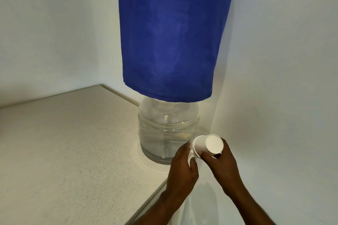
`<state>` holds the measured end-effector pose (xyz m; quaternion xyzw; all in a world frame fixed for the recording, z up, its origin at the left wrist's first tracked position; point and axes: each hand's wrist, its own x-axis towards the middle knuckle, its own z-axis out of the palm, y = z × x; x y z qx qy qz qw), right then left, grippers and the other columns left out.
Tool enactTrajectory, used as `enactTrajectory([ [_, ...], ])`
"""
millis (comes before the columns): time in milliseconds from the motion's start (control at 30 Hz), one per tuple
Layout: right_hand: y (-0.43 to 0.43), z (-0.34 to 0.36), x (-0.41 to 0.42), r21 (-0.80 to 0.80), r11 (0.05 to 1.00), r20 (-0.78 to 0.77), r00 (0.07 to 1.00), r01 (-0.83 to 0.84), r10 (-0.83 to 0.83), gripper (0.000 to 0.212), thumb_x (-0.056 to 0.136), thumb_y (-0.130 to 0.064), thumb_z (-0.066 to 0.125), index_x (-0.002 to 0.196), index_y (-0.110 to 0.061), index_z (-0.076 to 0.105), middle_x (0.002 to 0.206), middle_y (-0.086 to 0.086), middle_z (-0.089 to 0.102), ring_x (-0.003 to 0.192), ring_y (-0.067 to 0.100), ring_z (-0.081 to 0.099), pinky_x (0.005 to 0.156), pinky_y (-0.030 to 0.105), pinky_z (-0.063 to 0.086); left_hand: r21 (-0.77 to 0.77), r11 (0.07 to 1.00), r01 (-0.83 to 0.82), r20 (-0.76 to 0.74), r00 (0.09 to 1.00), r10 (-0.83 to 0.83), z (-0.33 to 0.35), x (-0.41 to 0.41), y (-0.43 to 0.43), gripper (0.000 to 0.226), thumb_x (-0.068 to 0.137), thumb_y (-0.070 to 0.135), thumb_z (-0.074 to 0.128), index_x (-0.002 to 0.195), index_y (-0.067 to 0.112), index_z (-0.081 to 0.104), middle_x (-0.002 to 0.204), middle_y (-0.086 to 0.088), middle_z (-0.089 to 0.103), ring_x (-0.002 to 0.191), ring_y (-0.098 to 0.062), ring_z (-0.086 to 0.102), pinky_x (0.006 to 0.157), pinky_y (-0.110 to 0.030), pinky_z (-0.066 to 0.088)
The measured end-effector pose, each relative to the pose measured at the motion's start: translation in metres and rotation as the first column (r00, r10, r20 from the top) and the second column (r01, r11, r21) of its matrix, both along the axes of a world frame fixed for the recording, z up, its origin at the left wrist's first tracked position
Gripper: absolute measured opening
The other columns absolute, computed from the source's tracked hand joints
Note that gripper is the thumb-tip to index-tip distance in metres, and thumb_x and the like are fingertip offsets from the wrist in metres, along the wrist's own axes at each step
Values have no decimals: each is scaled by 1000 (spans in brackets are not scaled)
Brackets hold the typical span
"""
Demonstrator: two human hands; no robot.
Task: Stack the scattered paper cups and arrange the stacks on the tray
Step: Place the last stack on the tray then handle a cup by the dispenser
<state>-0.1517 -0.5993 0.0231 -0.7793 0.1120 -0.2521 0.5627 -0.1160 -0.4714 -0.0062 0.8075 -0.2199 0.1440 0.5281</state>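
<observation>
Paper cups (206,147), nested into a short stack, hang in the air just to the right of the water jar (168,133) and a little in front of it, held between both hands. Going from the left, the counter (73,151) runs away to the left of the jar, and the tray is out of view. Just in front and to the right of the jar, our left hand (182,168) curls its fingers round the wide, open end of the stack. Something white shows in its palm, perhaps another cup's rim, though we cannot be sure. The stack is tilted, its long axis running from the left hand up and rightward to the closed base, which faces us. Furthest right of the jar, our right hand (224,162) grips the base end, fingers wrapped round the wall. Both hands are on the stack, so we judge that the coming push goes along that axis, pressing the cups together.
</observation>
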Motion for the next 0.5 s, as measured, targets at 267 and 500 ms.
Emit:
enactTrajectory([
  [267,72,30,4,-22,989,41,989,-143,144,58,74,-35,80,122,-39,47,111,-21,59,100,4,59,72,13,46,27,995,-91,77,993,89,24,-5,74,49,91,24,61,138,26,47,133,23,49,118,15,43,99,1,28],
  [500,165,42,17,-113,940,51,943,-322,329,59,72,-38,80,116,-43,40,102,-21,54,86,3,58,61,5,38,96,971,-220,98,973,211,44,-17,179,60,84,31,61,133,52,32,128,45,36,118,23,38,100,-6,35],
])
